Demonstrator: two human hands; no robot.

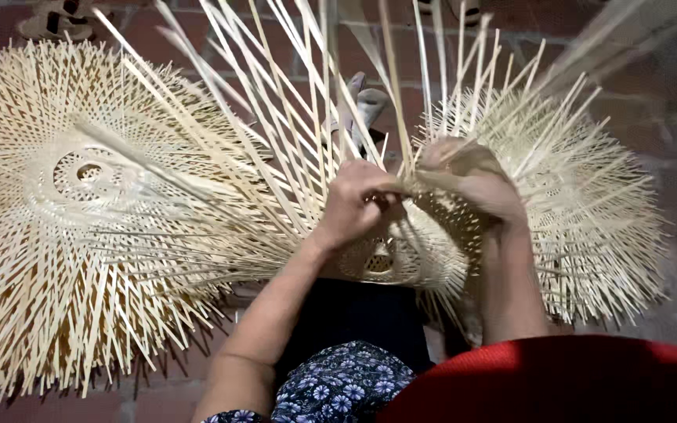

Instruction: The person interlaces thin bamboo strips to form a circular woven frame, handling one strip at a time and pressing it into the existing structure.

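Red brick floor (158, 47) | our left hand (358, 205) and right hand (472, 178) are both pinching bamboo strips (397, 117) over the woven piece (401, 258); finished stack (80, 219) lying left.

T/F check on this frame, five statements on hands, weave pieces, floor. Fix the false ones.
1. Both hands grip thin pale strips at the top of the woven piece in the lap. True: the left hand and right hand meet on the strips above the woven piece in the lap.
2. The left hand rests flat on the floor. False: it is closed on the strips.
3. A finished-looking woven disc with loose ends lies to the left. True.
4. The floor is green carpet. False: it is reddish brick.
5. The strips are dark blue. False: they are pale straw colour.
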